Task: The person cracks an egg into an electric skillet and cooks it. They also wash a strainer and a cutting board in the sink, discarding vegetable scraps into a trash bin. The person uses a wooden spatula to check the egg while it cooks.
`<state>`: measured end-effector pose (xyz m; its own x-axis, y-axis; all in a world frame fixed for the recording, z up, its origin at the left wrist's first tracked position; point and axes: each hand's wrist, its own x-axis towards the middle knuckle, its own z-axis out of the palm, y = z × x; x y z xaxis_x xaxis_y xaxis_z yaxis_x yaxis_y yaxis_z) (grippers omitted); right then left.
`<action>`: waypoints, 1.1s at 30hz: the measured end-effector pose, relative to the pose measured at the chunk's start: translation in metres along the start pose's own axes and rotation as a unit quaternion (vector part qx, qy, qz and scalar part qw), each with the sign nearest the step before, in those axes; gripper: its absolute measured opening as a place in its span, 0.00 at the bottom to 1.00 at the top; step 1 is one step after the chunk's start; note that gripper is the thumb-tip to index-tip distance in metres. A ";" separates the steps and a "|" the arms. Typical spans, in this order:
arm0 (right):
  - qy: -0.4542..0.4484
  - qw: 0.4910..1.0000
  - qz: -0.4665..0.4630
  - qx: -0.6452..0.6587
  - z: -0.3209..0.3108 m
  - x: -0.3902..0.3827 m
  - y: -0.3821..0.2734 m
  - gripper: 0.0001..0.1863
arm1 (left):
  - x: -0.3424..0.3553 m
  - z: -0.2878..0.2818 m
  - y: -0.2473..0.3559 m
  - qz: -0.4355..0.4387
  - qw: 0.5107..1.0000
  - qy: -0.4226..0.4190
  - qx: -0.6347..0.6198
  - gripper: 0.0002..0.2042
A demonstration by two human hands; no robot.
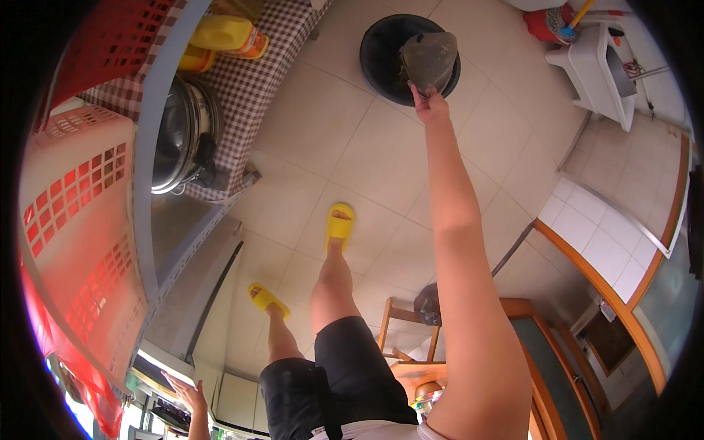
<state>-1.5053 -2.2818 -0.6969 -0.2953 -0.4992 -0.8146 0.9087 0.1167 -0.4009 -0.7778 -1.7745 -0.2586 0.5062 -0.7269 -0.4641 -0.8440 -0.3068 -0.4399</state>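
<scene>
My right arm reaches far forward over the floor. At its end, my right hand [430, 107] grips the near edge of a grey, stained, scoop-shaped pan [431, 62]; the exact kind cannot be told. The pan is tilted over a round black tub [379, 53] on the tiles and hides the tub's right part. Some small bits show at the pan's left edge. Low on the left, my left hand [185, 393] has its fingers stretched out and holds nothing. It is nearest to the kitchen counter [158, 367].
A rack [149, 220] on the left bears a pink basket [81, 169], a metal pot [183, 132] and yellow bottles [227, 35] on checked cloth. A white plastic stool [594, 73] stands far right. A wooden chair [400, 315] and a dark bag [428, 304] are near my right arm.
</scene>
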 end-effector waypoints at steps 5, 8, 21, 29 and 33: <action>0.092 0.994 -0.014 -0.061 0.004 -0.003 0.004 0.17 | 0.000 0.000 0.000 0.025 1.000 0.012 -0.001 0.61; -0.041 0.995 0.014 0.088 0.010 -0.012 -0.002 0.15 | 0.000 0.000 0.000 0.026 1.000 0.011 0.001 0.61; 0.004 0.998 -0.050 0.024 -0.002 0.000 0.010 0.14 | 0.003 -0.009 0.008 -0.001 1.000 0.008 0.000 0.60; -0.062 0.988 -0.036 0.137 0.000 -0.008 0.000 0.13 | -0.003 -0.004 0.005 0.027 0.999 0.034 0.027 0.59; 0.068 0.996 -0.046 0.040 0.004 -0.020 -0.019 0.15 | 0.004 -0.007 0.009 0.041 0.998 0.031 0.029 0.59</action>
<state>-1.5155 -2.2774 -0.6714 -0.4099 -0.3836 -0.8276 0.8953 0.0040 -0.4454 -0.7842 -1.7848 -0.2588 0.4218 -0.7857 -0.4524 -0.8697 -0.2096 -0.4469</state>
